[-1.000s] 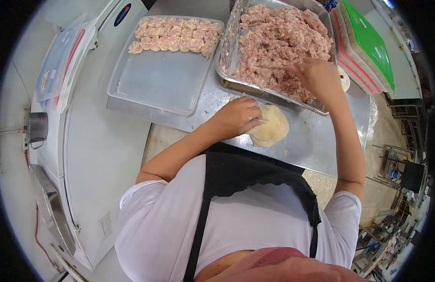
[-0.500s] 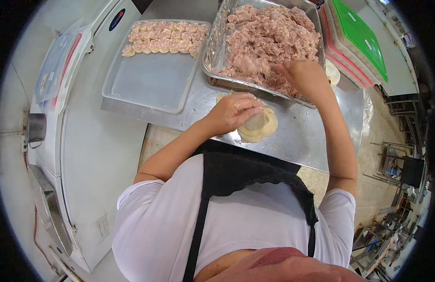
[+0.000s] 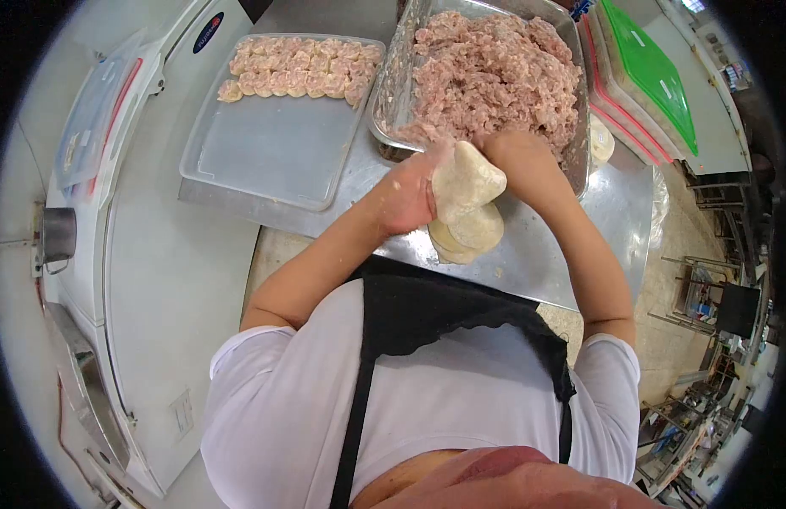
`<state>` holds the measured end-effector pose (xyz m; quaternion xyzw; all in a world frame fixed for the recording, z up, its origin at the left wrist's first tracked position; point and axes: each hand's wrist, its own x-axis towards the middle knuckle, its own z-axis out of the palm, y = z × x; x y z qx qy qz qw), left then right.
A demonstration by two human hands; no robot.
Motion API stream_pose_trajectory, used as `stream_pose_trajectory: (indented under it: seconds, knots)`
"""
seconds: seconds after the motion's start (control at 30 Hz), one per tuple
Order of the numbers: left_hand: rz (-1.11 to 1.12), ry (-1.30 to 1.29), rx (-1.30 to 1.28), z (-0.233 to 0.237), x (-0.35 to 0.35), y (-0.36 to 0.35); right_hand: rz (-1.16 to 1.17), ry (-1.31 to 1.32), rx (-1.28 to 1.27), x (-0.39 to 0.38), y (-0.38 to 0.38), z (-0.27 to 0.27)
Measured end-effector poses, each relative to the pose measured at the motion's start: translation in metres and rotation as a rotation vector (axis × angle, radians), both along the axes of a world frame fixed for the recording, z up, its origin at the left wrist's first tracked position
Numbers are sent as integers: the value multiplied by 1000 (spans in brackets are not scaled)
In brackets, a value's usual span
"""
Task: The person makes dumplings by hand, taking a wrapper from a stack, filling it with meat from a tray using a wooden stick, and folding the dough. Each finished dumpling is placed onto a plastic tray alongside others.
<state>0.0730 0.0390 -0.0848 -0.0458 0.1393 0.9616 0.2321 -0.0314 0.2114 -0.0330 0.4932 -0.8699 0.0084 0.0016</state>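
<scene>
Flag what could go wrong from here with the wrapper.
1. The wrapper is held in mid-air between the left hand and the right hand; it might tear or slip.
2. The stack lies near the table edge, by both forearms; a brush could push it off.

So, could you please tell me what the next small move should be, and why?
Probably lay filling on the wrapper with the right hand. The left hand holds the wrapper lifted above the wrapper stack, the right hand touches its far edge beside the tray of minced meat, and I cannot see filling on it yet.
</scene>
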Motion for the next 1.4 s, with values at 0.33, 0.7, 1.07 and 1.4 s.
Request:
stream_pose_trajectory:
  seconds: [0.33,0.7,1.07,1.4]
  knots:
    - [415,175,-150,56,-56,9,-547,-701,-965,-12,37,40]
    - [631,65,-127,58,-82,17,-322,120,-469,36,51,44]
    - [635,19,-137,82,-88,24,-239,145,-383,30,49,44]
    - [525,885,-1299,82,-66,-20,-470,-642,-455,35,58,99]
